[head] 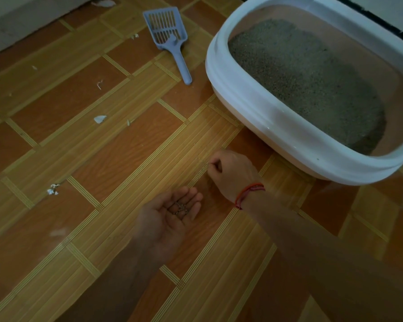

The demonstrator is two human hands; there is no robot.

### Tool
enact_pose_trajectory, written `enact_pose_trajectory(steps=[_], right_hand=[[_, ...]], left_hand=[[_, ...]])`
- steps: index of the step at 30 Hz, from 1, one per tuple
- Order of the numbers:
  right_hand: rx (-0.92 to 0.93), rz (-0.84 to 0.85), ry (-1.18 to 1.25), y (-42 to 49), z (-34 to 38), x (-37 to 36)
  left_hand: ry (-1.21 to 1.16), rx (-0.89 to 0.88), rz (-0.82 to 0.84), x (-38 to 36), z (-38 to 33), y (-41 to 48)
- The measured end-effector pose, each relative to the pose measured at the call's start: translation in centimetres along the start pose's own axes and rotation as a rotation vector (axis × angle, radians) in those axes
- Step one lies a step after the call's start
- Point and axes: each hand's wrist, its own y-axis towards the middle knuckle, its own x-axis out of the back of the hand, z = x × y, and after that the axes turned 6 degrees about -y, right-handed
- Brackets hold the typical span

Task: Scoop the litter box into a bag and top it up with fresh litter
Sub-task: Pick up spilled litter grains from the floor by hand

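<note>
The right hand (230, 173) is pinching stray grains off the floor (116, 159) with fingers pressed together, just beyond the left hand (172, 212), which is lying cupped, fingers spread, cradling litter grains (179, 208), with the litter box (265, 108) up to the right.

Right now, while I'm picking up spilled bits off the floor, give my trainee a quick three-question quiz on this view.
1. True or false: the scoop is lying inside the litter box.
2. Which hand holds a few litter grains in its open palm: A) the left hand, B) the right hand?
3. Fill in: the right hand's fingertips are pinched together close to the ____ .

Key
1. False; it lies on the floor, to the left of the box.
2. A.
3. Floor; what the pinch holds is too small to tell.
</note>
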Motion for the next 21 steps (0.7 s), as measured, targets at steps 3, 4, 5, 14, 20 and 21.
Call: enact_pose_trajectory(steps=[3, 4, 5, 14, 20, 21], right_hand=[[0.009, -0.009, 0.012, -0.1, 0.0, -0.1], [0.009, -0.008, 0.012, 0.0, 0.1, -0.1], [0.01, -0.007, 0.018, 0.1, 0.2, -0.1], [0.065, -0.01, -0.037, 0.6, 0.7, -0.3], [0.074, 0.034, -0.101, 0.6, 1.0, 0.0], [0.068, 0.025, -0.075, 0.4, 1.0, 0.2]], left_hand=[[0.005, -0.002, -0.005, 0.0, -0.1, 0.0], [0.006, -0.001, -0.006, 0.0, 0.0, -0.1], [0.005, 0.002, -0.007, 0.0, 0.0, -0.1], [-0.012, 0.012, 0.002, 0.2, -0.1, 0.2], [-0.012, 0.007, 0.002, 0.1, -0.1, 0.2], [-0.015, 0.006, 0.002, 0.1, -0.1, 0.2]])
